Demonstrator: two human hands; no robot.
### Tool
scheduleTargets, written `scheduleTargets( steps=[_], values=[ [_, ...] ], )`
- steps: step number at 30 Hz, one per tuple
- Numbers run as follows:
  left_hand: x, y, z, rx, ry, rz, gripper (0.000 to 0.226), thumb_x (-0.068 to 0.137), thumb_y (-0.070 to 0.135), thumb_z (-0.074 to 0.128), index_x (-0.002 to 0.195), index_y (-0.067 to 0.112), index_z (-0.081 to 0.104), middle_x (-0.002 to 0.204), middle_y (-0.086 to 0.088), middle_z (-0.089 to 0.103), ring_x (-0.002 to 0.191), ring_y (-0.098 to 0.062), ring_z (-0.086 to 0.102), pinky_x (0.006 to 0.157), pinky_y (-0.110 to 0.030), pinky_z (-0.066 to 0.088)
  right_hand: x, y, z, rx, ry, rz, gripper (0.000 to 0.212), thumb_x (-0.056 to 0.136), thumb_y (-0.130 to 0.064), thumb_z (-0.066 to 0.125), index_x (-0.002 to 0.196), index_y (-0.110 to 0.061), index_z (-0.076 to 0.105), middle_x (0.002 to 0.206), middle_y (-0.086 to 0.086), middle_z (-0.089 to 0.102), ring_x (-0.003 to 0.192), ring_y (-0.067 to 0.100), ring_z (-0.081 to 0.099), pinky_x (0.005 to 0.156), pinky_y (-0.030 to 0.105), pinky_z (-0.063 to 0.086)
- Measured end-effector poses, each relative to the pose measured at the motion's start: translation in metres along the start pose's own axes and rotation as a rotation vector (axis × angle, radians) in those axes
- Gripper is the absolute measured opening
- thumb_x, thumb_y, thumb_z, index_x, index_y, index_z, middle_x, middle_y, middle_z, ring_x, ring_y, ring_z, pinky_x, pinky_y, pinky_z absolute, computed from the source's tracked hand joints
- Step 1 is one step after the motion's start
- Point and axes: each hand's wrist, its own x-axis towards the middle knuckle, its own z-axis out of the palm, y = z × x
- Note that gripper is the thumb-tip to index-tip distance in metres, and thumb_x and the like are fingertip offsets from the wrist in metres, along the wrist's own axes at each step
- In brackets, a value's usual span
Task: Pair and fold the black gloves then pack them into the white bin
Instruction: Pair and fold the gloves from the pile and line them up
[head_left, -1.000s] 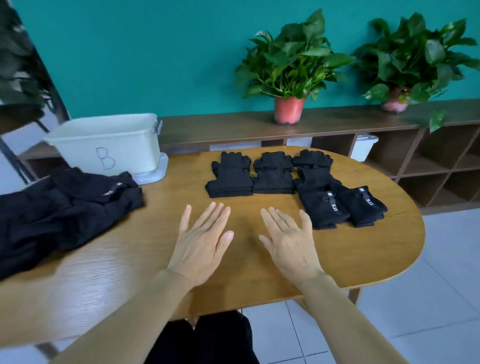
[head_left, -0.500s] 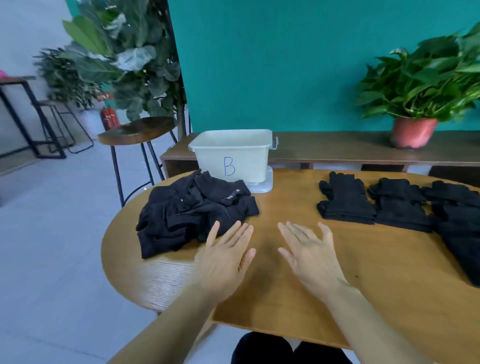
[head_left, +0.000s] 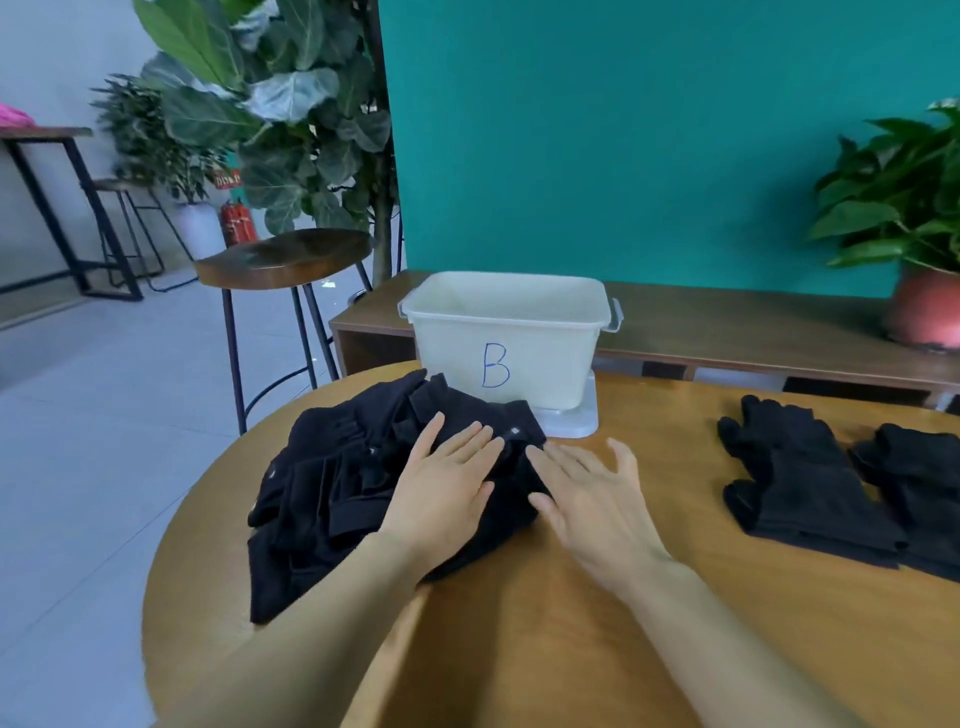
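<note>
A loose heap of black gloves (head_left: 337, 499) spreads under and left of the left hand (head_left: 441, 493), which lies flat on it, fingers straight, gripping nothing. Just past both hands' fingertips stands the white bin (head_left: 509, 338). The right hand (head_left: 592, 499) is relaxed and spread too, fingertips at the heap's edge. Folded glove pairs (head_left: 800, 483) lie well to its right.
</note>
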Motion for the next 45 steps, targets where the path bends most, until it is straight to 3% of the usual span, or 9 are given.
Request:
scheduleTargets(
  steps=[8,17,22,26,30,34,38,42,45],
  values=[
    [0.029,-0.028,0.033,0.008,-0.161,-0.038,0.05,0.1,0.025,0.046,0.15,0.023,0.039,0.158,0.009,0.033,0.149,-0.005,0.018,0.113,-0.031,-0.027,0.037,0.005,0.053,0.013,-0.036,-0.016,0.041,0.08,-0.037,0.057,0.112,-0.016,0.071,0.105,0.001,0.074,0.094,0.019,0.07,0.094,0.048,0.028],
    [0.032,-0.031,0.034,0.011,0.041,-0.015,0.04,0.064,0.009,0.09,0.101,0.016,0.077,0.105,0.002,0.075,0.103,-0.016,0.071,0.11,-0.047,0.019,0.037,0.009,0.051,0.022,-0.13,0.005,0.043,0.085,-0.038,0.048,0.115,-0.015,0.069,0.109,0.0,0.072,0.097,0.019,0.069,0.095,0.047,0.026],
    [0.044,-0.012,-0.014,-0.03,0.099,-0.003,0.033,0.081,0.012,0.078,0.113,0.017,0.073,0.117,0.001,0.072,0.114,-0.015,0.066,0.118,-0.053,0.015,0.043,0.019,0.006,0.067,-0.093,0.046,0.047,0.082,-0.031,0.068,0.124,-0.01,0.063,0.115,0.006,0.07,0.105,0.026,0.067,0.097,0.045,0.021],
    [0.05,0.014,-0.063,-0.205,0.009,-0.107,0.029,0.103,0.024,0.048,0.128,0.025,0.062,0.126,0.009,0.066,0.123,-0.011,0.053,0.12,-0.035,-0.008,0.046,0.024,-0.052,0.134,-0.095,0.135,0.056,0.095,-0.034,0.059,0.145,-0.017,0.042,0.139,0.002,0.056,0.13,0.023,0.048,0.106,0.039,0.017],
    [0.048,0.041,-0.106,-0.631,-0.074,-0.263,0.022,0.101,0.026,0.053,0.083,0.02,0.064,0.077,-0.001,0.067,0.076,-0.019,0.059,0.101,-0.043,0.043,0.038,0.033,-0.099,0.224,-0.113,0.313,0.064,0.095,-0.04,0.058,0.151,-0.025,0.03,0.137,-0.001,0.056,0.131,0.019,0.043,0.104,0.034,0.022],
    [0.037,0.071,-0.138,-0.909,-0.198,-0.325,0.018,0.099,0.023,0.058,0.103,0.014,0.074,0.095,-0.002,0.076,0.091,-0.019,0.071,0.084,-0.035,0.057,0.018,0.036,-0.142,0.614,-0.195,0.499,0.063,0.09,-0.035,0.066,0.146,-0.026,0.04,0.139,-0.005,0.056,0.132,0.018,0.044,0.11,0.038,0.027],
    [0.024,0.1,-0.15,-1.053,-0.292,-0.396,0.014,0.096,0.025,0.062,0.097,0.02,0.074,0.085,0.006,0.076,0.086,-0.015,0.072,0.076,-0.023,0.057,-0.008,0.032,-0.171,1.052,-0.264,0.645,0.03,0.089,-0.017,0.07,0.117,-0.008,0.064,0.108,-0.001,0.069,0.106,0.014,0.063,0.081,0.017,0.049],
    [0.009,0.122,-0.15,-1.014,-0.375,-0.324,0.016,0.087,0.019,0.073,0.092,0.033,0.067,0.087,0.016,0.072,0.085,-0.002,0.067,0.072,-0.01,0.051,-0.034,0.035,-0.192,0.985,-0.241,0.688,0.017,0.091,-0.014,0.066,0.093,0.003,0.067,0.084,0.007,0.064,0.077,0.014,0.054,0.068,0.025,0.043],
    [0.001,0.132,-0.148,-1.059,-0.333,-0.308,0.026,0.082,0.016,0.077,0.097,0.036,0.072,0.1,0.008,0.075,0.097,-0.01,0.07,0.092,-0.036,0.055,-0.049,0.037,-0.205,0.956,-0.241,0.723,0.029,0.091,-0.019,0.067,0.089,0.009,0.061,0.074,0.008,0.053,0.063,0.014,0.043,0.06,0.028,0.036]
  ],
)
